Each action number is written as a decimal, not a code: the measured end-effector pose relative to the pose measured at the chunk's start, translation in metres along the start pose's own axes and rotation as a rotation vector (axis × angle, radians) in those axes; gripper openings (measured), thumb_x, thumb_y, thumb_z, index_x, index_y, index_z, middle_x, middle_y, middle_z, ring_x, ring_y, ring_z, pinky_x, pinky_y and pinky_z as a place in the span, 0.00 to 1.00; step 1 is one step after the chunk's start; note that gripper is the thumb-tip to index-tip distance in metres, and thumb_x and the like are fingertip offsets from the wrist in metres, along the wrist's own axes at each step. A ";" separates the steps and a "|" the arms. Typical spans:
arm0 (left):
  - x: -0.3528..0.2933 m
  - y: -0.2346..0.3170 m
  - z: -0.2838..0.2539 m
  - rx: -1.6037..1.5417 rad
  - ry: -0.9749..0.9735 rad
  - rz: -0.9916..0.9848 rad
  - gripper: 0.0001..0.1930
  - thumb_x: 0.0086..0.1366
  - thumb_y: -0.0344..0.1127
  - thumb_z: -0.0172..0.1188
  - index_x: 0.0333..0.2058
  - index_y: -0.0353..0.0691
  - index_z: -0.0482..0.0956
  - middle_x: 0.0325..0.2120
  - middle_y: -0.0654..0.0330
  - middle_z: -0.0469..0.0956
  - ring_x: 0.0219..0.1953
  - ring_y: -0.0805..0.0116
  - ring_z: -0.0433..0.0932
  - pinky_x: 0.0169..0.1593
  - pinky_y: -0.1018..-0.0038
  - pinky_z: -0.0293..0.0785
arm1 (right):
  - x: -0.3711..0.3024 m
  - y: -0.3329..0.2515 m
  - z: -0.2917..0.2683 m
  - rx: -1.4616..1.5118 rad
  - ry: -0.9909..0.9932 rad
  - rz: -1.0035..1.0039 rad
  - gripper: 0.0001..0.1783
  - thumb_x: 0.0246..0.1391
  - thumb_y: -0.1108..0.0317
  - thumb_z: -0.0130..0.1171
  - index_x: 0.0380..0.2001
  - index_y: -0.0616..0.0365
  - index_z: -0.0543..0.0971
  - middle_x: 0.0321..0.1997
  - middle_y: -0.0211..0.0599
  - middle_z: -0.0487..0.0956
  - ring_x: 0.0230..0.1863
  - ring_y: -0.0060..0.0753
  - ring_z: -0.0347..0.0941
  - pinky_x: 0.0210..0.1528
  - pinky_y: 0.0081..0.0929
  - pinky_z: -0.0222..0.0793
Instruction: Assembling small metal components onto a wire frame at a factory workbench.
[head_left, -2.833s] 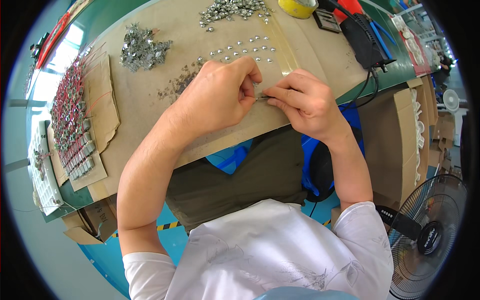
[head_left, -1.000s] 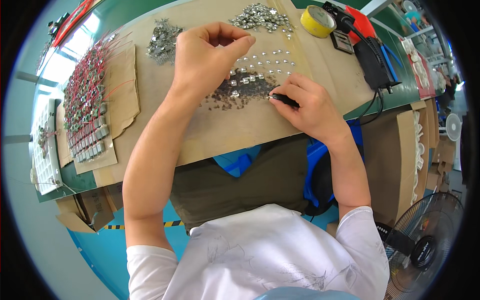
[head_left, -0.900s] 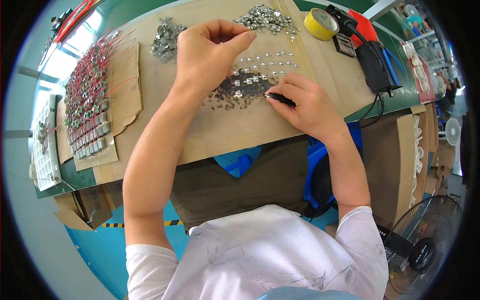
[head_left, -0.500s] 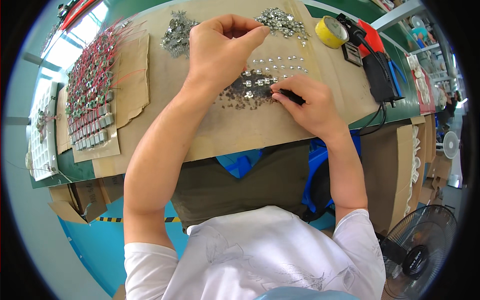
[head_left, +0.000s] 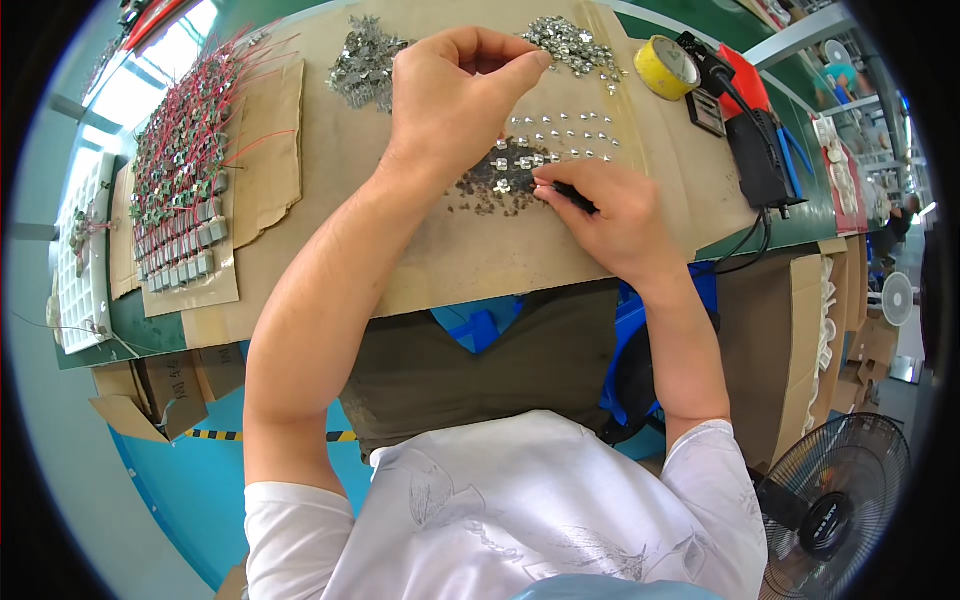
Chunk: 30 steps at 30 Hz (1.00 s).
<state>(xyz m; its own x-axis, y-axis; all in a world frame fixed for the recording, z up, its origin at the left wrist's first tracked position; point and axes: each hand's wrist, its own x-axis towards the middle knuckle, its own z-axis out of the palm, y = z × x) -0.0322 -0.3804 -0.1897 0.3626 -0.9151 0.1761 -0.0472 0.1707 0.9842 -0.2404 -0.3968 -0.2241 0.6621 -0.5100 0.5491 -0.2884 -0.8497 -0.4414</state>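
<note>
My right hand [head_left: 615,215] is closed on a slim black tool [head_left: 577,198], whose front end is hidden by my fingers. It is low over a dark, speckled patch [head_left: 480,190] of the brown board, beside several small shiny metal pieces [head_left: 503,163]. Farther off, my left hand [head_left: 450,95] is raised with thumb and forefinger pinched together, and I cannot make out anything between them. Its fingertips are near a pile of small round silver parts [head_left: 572,45]. Rows of small silver parts [head_left: 565,118] lie between the pile and my right hand.
Behind my left hand lies a heap of grey metal pieces [head_left: 362,65]. Parts with red wires [head_left: 185,170] crowd the left side, by a white tray [head_left: 85,255]. A yellow tape roll [head_left: 665,68] and a black device with cables [head_left: 760,150] are at the right. A fan [head_left: 830,520] stands lower right.
My left hand has shifted slightly right, still pinched. My right hand has moved a little left with the black tool, closer to the metal pieces. The view has shifted slightly.
</note>
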 end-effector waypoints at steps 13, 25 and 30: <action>0.000 -0.002 0.001 -0.011 0.012 0.024 0.11 0.62 0.35 0.73 0.36 0.31 0.88 0.27 0.62 0.86 0.23 0.82 0.77 0.24 0.80 0.75 | 0.007 0.000 0.011 -0.001 -0.035 -0.078 0.17 0.46 0.78 0.72 0.42 0.56 0.85 0.35 0.39 0.86 0.34 0.46 0.83 0.37 0.38 0.80; -0.009 -0.009 0.008 0.291 -0.250 0.078 0.08 0.62 0.35 0.74 0.35 0.37 0.89 0.26 0.68 0.83 0.23 0.81 0.76 0.27 0.81 0.72 | -0.024 0.010 -0.042 0.092 -0.029 0.106 0.12 0.48 0.78 0.72 0.38 0.61 0.87 0.30 0.39 0.82 0.22 0.31 0.73 0.23 0.26 0.67; -0.024 -0.020 0.020 0.425 -0.546 0.152 0.06 0.60 0.31 0.74 0.35 0.35 0.89 0.28 0.61 0.87 0.30 0.75 0.82 0.38 0.73 0.80 | -0.039 0.020 -0.053 0.087 0.045 0.062 0.13 0.48 0.80 0.73 0.40 0.62 0.87 0.28 0.39 0.81 0.25 0.32 0.73 0.26 0.28 0.68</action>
<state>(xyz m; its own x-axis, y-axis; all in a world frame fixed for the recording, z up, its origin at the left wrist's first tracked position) -0.0585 -0.3691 -0.2134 -0.1900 -0.9639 0.1867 -0.4599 0.2554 0.8505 -0.3090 -0.4011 -0.2173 0.6126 -0.5684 0.5493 -0.2655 -0.8025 -0.5344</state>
